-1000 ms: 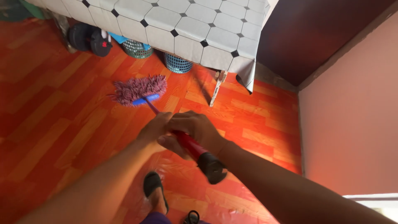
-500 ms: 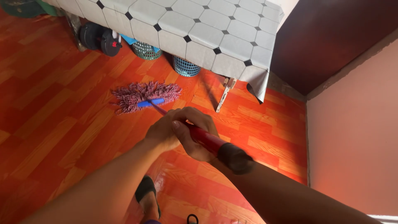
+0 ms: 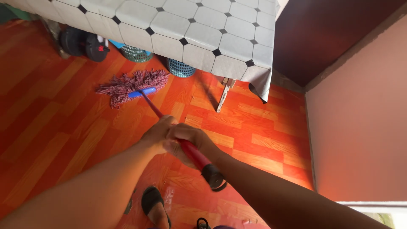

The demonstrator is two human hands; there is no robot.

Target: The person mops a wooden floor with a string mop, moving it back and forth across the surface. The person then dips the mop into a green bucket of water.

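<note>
While both arms are reaching forward, the left hand (image 3: 157,135) and right hand (image 3: 190,142) are gripping the mop handle (image 3: 193,153) tightly; the mop head (image 3: 131,85) is lying near the desk (image 3: 190,29) edge.

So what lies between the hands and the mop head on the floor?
In the head view, only the mop's thin pole spans from the hands to the mop head; beneath it is bare orange floor.

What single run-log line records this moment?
left hand: grips mop handle | right hand: grips handle | mop head: on orange floor near table
</note>
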